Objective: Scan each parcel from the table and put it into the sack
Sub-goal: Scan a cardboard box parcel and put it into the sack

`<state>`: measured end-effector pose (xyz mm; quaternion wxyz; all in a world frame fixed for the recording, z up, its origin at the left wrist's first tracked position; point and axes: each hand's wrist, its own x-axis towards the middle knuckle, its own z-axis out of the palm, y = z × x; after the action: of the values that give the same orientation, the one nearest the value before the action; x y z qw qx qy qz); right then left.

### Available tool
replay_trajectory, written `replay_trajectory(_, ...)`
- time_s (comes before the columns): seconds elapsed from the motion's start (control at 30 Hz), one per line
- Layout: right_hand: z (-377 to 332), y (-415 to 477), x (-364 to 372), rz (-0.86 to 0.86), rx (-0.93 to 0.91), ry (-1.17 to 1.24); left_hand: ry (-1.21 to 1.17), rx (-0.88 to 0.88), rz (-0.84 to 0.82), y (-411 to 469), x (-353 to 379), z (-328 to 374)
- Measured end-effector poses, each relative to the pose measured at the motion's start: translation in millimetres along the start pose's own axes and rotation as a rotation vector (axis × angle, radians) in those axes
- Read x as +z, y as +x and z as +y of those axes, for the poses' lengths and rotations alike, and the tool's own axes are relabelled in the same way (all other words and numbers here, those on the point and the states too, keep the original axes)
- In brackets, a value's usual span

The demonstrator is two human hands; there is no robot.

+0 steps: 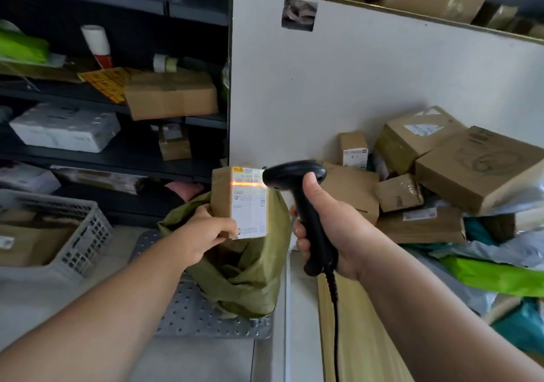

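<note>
Parcel (226,202), a small brown carton with a white label (250,213), is held upright just above the open mouth of the green sack (250,278), the left hand (203,234) pinching its lower left corner between curled fingers and thumb. The right hand (332,225) has its fingers wrapped tight round the grip of a black corded scanner (294,175), whose nose sits just beside the label, where a red line (247,184) glows across the barcode. More parcels (441,175) lie heaped to the right against a white board (353,87), and the sack stands on what seems to be a perforated metal platform (191,308).
</note>
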<state>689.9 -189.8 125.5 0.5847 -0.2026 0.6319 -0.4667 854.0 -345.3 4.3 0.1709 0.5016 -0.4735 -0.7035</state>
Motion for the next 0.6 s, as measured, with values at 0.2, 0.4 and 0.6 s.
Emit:
replay_trajectory(0.2, -10.8, 26.9, 9.7, 0.007, 0.018, 0.005, 0.011, -0.031, 0.0, 30.7, -17.2, -1.4)
replay_trajectory(0.4, -15.2, 50.0, 13.5, 0.0, 0.042, 0.001, 0.02, -0.071, 0.0, 54.7, -25.1, -6.1)
replay_trajectory(0.6, -13.2, 61.7, 12.7, 0.022, 0.078, -0.005, 0.095, -0.115, 0.057, 67.9, -30.2, -12.6)
